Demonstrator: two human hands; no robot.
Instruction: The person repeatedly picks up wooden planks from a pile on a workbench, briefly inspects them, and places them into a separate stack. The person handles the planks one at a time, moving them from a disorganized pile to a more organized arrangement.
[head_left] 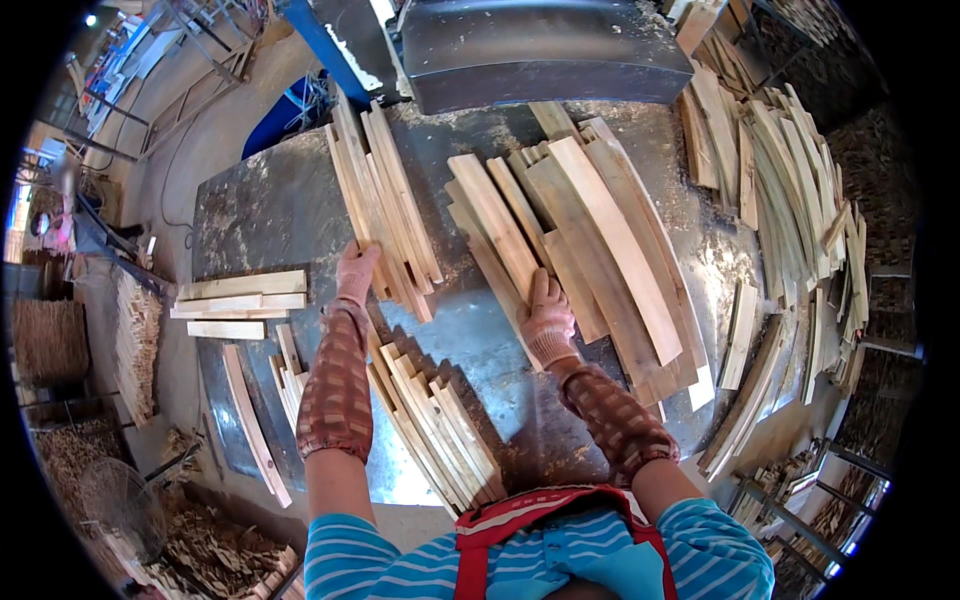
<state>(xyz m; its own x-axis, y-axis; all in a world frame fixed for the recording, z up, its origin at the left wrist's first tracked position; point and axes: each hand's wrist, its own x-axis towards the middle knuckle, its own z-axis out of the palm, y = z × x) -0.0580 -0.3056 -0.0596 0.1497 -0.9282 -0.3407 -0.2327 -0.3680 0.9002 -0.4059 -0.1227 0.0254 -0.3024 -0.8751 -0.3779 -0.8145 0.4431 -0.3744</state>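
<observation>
My left hand (357, 270), in a pale pinkish work glove, is closed on the near end of a wooden strip (350, 190) at the left side of a slanting stack. My right hand (549, 318), gloved alike, grips the near end of another wooden strip (496, 218) at the left edge of a wider pile. Its fingertips partly hide that end. Beside it, broad boards (615, 250) overlap in layers. Between my forearms and near my body lies a third stack of narrow strips (435, 430).
A dark machine housing (548, 55) stands at the metal table's (260, 215) far edge. Short strips (240, 293) lie on the left, and many loose strips (790, 190) are heaped on the right. A wire-guarded fan (118, 508) stands among wood stacks at lower left.
</observation>
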